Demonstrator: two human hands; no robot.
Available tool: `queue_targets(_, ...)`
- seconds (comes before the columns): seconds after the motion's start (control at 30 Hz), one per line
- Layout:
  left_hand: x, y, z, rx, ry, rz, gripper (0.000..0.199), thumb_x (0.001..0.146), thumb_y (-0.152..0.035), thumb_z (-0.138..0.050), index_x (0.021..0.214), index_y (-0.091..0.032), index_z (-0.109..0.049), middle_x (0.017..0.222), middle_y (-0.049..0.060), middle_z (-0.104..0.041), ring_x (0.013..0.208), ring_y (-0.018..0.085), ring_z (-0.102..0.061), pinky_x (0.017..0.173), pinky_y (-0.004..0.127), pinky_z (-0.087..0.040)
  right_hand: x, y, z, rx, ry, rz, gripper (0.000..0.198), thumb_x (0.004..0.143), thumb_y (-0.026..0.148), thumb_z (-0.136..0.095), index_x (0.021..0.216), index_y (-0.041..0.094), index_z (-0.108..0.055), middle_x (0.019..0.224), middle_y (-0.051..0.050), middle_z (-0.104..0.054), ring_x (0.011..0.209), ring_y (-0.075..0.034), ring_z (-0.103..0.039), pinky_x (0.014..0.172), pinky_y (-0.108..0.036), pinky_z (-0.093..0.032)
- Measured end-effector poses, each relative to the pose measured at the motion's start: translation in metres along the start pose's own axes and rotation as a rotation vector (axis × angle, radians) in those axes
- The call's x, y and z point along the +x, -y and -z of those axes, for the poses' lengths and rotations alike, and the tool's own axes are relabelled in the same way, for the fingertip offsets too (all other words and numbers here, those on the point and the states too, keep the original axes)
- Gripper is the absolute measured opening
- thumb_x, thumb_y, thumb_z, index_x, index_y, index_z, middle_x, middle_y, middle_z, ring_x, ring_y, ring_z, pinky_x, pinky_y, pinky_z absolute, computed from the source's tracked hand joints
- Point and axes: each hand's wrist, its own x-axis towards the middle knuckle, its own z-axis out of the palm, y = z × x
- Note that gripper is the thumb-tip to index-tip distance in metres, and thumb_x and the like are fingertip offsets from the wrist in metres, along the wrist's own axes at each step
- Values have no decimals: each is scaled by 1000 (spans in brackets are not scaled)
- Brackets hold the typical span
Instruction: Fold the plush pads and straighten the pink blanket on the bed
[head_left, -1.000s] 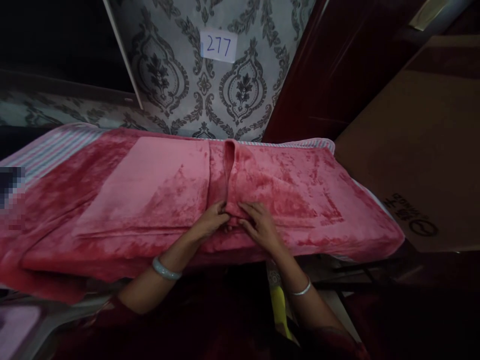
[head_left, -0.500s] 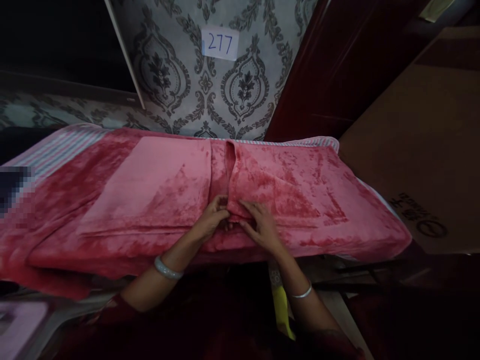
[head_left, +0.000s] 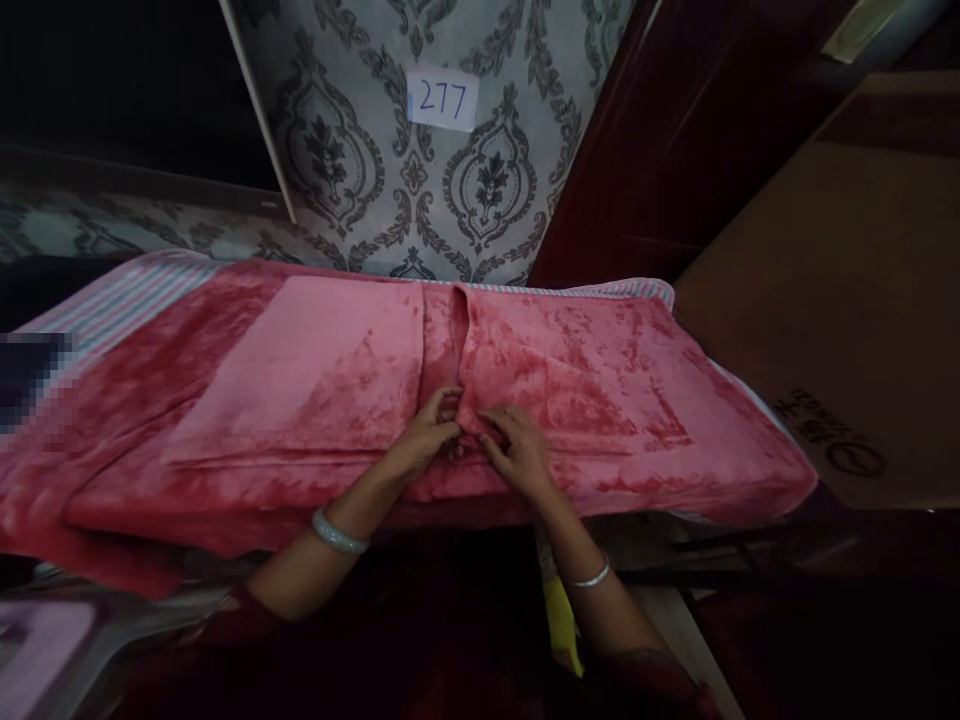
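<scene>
A pink plush cloth (head_left: pixel 570 350) lies folded in flat layers, its left panel (head_left: pixel 352 350) and right panel meeting near the middle with a narrow gap between them. At the near end of that gap, my left hand (head_left: pixel 429 432) has its thumb and fingers closed on the right panel's edge. Just right of it, my right hand (head_left: pixel 521 452) grips the same edge between curled fingers and thumb, bunching it slightly. Farther back, the edge stands up in a small open fold.
Under the cloth is a red plush cover (head_left: pixel 142 390) with a striped border (head_left: pixel 135 300). Behind stands a patterned wall with a paper (head_left: pixel 442 98) marked 277. A dark screen (head_left: pixel 135 90) is at upper left, a cardboard box (head_left: pixel 840 280) at right.
My right hand's fingers have curled in more, and the edge between my hands is a little more bunched. My left hand has barely moved. The view has shifted slightly.
</scene>
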Motion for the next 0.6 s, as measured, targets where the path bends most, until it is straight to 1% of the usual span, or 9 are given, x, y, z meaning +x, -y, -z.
queue_targets(0.1, -1, 0, 0, -5, -10, 3, 66, 62, -18, -64, 124, -24, -43, 80, -5, -64, 46, 9, -57, 45, 20, -44, -5, 2, 2, 27, -31, 54, 25, 96, 23, -50, 109, 21, -71, 96, -9, -69, 93, -23, -63, 81, -36, -52)
queue_targets(0.17, -1, 0, -1, -11, -18, 8, 68, 60, -19, -65, 124, -23, -43, 78, -5, -64, 48, 10, -58, 46, 20, -45, -7, 4, 3, 27, -45, 71, 24, 97, 22, -50, 109, 21, -70, 97, -9, -68, 94, -23, -62, 82, -37, -52)
queue_targets(0.23, -2, -1, -2, -21, -23, 12, 67, 61, -21, -67, 123, -23, -43, 77, -5, -65, 47, 9, -57, 45, 20, -44, -9, 7, 3, -6, -26, 83, 26, 94, 28, -57, 117, 20, -68, 108, -11, -67, 103, -26, -61, 88, -41, -53)
queue_targets(0.3, -2, 0, -4, -30, -28, 4, 63, 62, -23, -70, 120, -23, -45, 78, -4, -67, 47, 9, -56, 45, 19, -43, -9, 9, 1, -66, 15, 73, 43, 89, 32, -67, 130, 20, -63, 119, -13, -65, 110, -29, -59, 92, -45, -52)
queue_targets(0.33, -2, 0, -5, -31, -31, -3, 61, 63, -25, -71, 118, -22, -46, 79, -3, -67, 47, 9, -56, 45, 19, -43, -8, 10, 0, -94, 30, 64, 50, 87, 30, -69, 135, 20, -60, 121, -13, -65, 111, -30, -58, 92, -46, -53)
queue_targets(0.4, -3, 0, -5, -11, -42, -11, 56, 66, -29, -72, 115, -22, -47, 82, -1, -69, 50, 10, -59, 46, 20, -45, -8, 9, -4, -127, 22, 58, 51, 86, 18, -63, 137, 21, -60, 116, -12, -66, 105, -28, -59, 88, -44, -54)
queue_targets(0.5, -3, -8, 1, 135, -2, 20, 52, 69, -32, -70, 116, -22, -50, 78, -1, -70, 47, 13, -59, 45, 23, -46, -8, 5, -9, -117, -44, 91, 52, 81, 3, -51, 127, 21, -67, 107, -9, -67, 98, -25, -60, 82, -39, -55)
queue_targets(0.53, -1, -14, 5, 222, 26, 19, 48, 70, -31, -69, 114, -22, -53, 75, -2, -69, 46, 13, -59, 44, 22, -45, -9, 4, -10, -107, -62, 107, 53, 80, 1, -49, 125, 21, -68, 107, -9, -67, 97, -25, -60, 81, -39, -55)
queue_targets(0.6, 8, -33, 15, 422, 78, -26, 34, 71, -27, -67, 103, -20, -63, 67, -3, -66, 47, 12, -58, 44, 20, -43, -11, 2, -11, -85, -100, 138, 53, 80, 1, -48, 124, 22, -68, 108, -9, -68, 96, -24, -61, 79, -38, -55)
